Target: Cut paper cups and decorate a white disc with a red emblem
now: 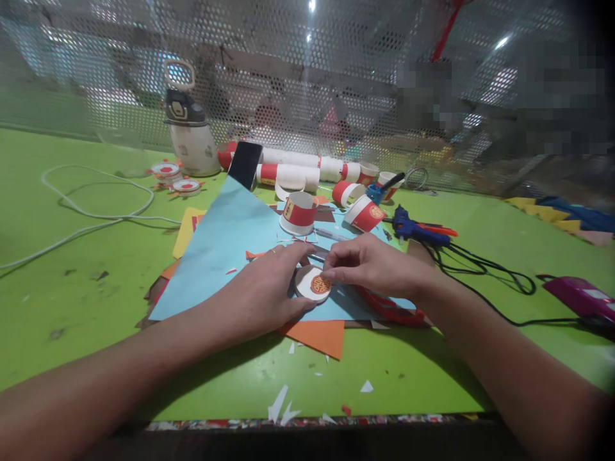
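A small round white disc (307,291) with an orange-gold emblem lies over light blue paper (206,256). My left hand (262,288) curves around its left side, thumb at the near edge and fingers at the far edge, gripping it. My right hand (362,262) is pinched at the disc's right side, its fingertips on the emblem's edge; anything between them is too small to make out. Just beyond my hands stands a cut red and white paper cup (298,214). Red-handled scissors (384,306) lie partly beneath my right forearm.
Behind are a tilted cup (365,213), stacked cups (288,175), a phone (245,163) and a bottle (192,144). A blue glue gun (413,227) with black cable lies right, near a magenta device (579,298). A white cord (91,221) loops left. Paper scraps dot the table's front.
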The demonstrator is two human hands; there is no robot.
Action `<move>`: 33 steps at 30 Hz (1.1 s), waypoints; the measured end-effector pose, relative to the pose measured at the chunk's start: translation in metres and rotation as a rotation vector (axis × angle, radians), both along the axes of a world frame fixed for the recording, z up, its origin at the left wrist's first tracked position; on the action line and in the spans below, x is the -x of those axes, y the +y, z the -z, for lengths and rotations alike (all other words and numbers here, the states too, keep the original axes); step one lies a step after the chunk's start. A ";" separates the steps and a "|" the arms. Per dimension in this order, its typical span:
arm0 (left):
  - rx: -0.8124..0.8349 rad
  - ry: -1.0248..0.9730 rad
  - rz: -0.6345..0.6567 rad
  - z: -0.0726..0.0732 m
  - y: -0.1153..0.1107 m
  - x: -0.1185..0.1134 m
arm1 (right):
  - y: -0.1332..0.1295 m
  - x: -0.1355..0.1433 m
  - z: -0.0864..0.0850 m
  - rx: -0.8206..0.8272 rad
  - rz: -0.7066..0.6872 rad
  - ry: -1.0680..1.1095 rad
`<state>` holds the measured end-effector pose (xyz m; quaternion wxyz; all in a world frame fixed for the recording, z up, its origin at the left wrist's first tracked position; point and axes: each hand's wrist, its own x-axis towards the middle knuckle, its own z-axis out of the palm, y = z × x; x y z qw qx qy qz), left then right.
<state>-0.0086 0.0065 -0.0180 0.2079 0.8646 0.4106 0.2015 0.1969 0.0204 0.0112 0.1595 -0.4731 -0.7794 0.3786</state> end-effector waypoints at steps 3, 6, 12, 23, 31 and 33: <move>0.001 -0.017 0.020 0.000 -0.001 0.000 | -0.003 0.003 -0.001 -0.065 -0.007 -0.049; 0.008 -0.030 0.035 0.001 0.000 0.001 | -0.006 0.006 -0.003 -0.133 -0.001 -0.096; 0.008 -0.065 0.065 0.002 0.000 0.001 | -0.012 0.012 -0.003 -0.265 0.013 -0.172; 0.016 -0.056 0.057 0.001 0.000 0.003 | -0.012 0.013 0.000 -0.438 0.078 -0.199; 0.021 -0.071 0.053 -0.002 -0.001 0.002 | -0.020 0.011 -0.005 -0.443 0.033 -0.254; 0.013 -0.062 0.054 -0.002 -0.001 0.002 | -0.022 0.012 -0.004 -0.446 0.028 -0.283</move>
